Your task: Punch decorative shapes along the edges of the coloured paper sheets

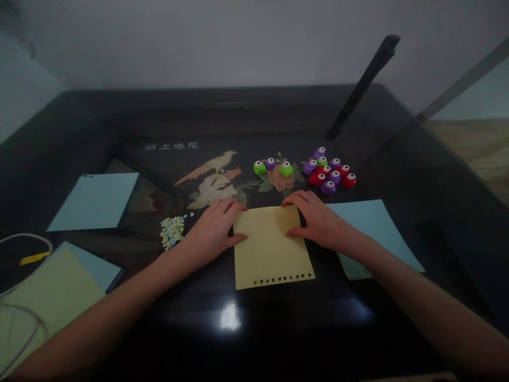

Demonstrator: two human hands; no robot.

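Note:
A yellow paper sheet (268,252) lies on the dark glossy table (278,323), with a row of small punched shapes along its near edge. My left hand (212,228) grips the sheet's far left corner, fingers curled over the edge and thumb on the paper. My right hand (316,217) holds the far right corner the same way, a ring on one finger. Beyond the sheet stand three small craft punches (273,167) in green and purple, and a cluster of several red, purple and green punches (329,172).
A pile of tiny paper cut-outs (172,231) lies left of my left hand. Light blue sheets lie at the left (95,200) and under my right wrist (377,228). Yellow and blue sheets (51,297) and a cable (24,239) sit near left. A dark bar (363,85) leans at the back.

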